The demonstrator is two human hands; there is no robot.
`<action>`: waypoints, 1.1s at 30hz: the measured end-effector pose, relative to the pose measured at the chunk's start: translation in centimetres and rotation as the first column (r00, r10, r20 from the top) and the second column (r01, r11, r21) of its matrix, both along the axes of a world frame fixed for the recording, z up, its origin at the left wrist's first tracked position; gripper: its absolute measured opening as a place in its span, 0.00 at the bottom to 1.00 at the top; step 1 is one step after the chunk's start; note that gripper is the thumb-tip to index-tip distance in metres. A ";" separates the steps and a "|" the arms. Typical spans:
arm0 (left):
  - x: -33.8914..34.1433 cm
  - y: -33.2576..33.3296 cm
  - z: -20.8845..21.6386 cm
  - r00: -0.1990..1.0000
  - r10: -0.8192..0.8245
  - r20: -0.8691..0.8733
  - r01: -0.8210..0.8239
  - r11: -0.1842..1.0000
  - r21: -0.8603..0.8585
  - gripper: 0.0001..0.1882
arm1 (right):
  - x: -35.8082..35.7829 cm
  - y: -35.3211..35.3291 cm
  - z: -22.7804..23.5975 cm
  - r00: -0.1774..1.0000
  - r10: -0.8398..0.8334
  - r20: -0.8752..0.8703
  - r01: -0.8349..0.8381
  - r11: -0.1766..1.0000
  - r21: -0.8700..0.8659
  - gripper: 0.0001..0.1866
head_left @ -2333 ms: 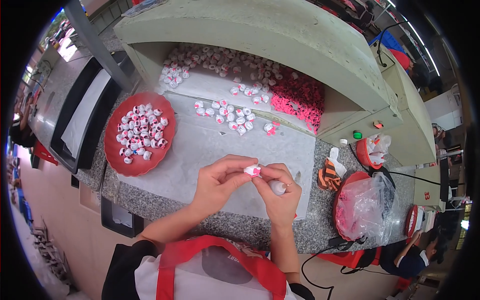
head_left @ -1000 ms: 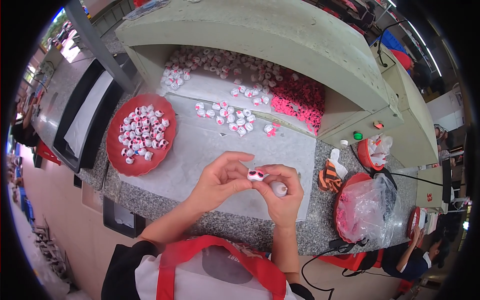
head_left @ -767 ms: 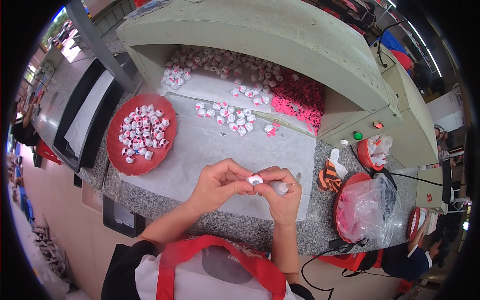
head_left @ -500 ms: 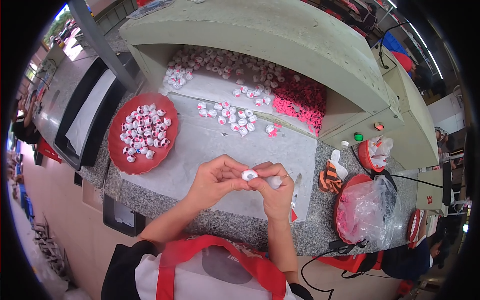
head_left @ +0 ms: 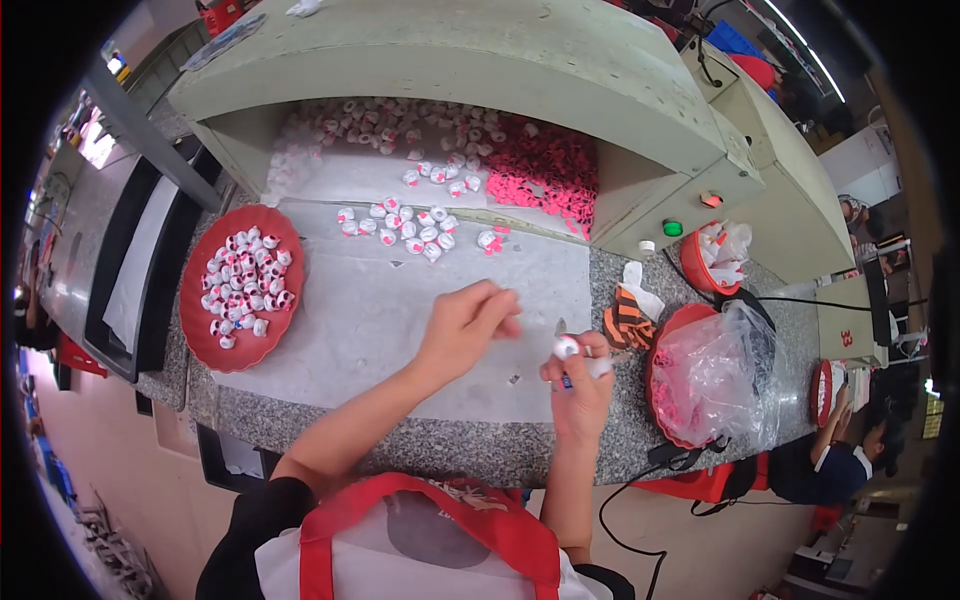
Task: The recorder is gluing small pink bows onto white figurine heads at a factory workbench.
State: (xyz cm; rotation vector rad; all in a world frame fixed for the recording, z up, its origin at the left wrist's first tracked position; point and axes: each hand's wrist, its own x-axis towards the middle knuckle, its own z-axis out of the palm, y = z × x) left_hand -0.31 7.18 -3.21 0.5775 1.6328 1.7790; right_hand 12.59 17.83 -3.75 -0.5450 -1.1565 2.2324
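Note:
In my right hand (head_left: 578,375) is a small white rounded toy piece (head_left: 566,347), gripped between thumb and fingers. A thin pointed tip (head_left: 560,327) sticks up just beyond it, and a second whitish lump (head_left: 600,367) shows by the curled fingers. My left hand (head_left: 465,325) hovers apart from it, over the paper-covered worktop (head_left: 350,350), its fingers bent and blurred; whether they hold anything is unclear. Beyond the left hand, several white and pink pieces (head_left: 410,232) lie loose in front of the shelf opening.
A red scalloped bowl (head_left: 205,335) of similar pieces stands at left. Inside the grey cabinet (head_left: 470,75) lie more white pieces and a heap of pink bits (head_left: 540,175). To the right are an orange-black striped cloth (head_left: 628,322), a plastic-covered red bowl (head_left: 664,400) and a small red tub (head_left: 694,268).
My hands have parted: the left has let go of the white piece and moved forward, while the right keeps the piece farther right. The view has shifted, too.

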 end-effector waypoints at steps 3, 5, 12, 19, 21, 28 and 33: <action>0.8 9.7 -1.8 0.771 -0.028 -0.636 0.034 0.999 -0.002 0.11 | 2.4 2.0 0.5 0.988 -0.137 -0.072 0.137 0.991 -0.007 0.13; 2.5 14.2 -2.7 0.668 -0.006 -0.744 0.030 0.999 0.019 0.12 | 3.6 2.9 0.6 0.978 -0.178 -0.113 0.180 0.984 0.007 0.15; 3.7 17.2 -5.4 0.662 -0.290 -0.692 0.237 0.956 -0.174 0.10 | 7.0 5.0 0.5 0.956 -0.262 -0.131 0.269 0.963 0.032 0.17; 5.7 10.6 1.6 0.903 -0.412 0.122 0.386 0.903 0.188 0.11 | 4.9 4.4 1.1 0.918 -0.359 0.171 0.297 0.904 0.307 0.12; 4.7 11.3 1.4 0.912 -0.409 0.016 0.406 0.910 0.087 0.13 | 4.8 3.5 2.5 0.889 -0.436 0.142 0.348 0.843 0.410 0.12; 3.9 7.3 3.7 0.837 -0.216 -0.502 0.244 0.970 -0.009 0.18 | 5.7 1.6 4.3 0.884 -0.468 0.003 0.372 0.707 0.601 0.20; 3.1 0.8 3.7 0.830 -0.501 0.244 0.476 0.865 0.156 0.15 | 3.1 -0.5 4.7 0.968 -0.246 -0.041 0.152 0.449 0.881 0.18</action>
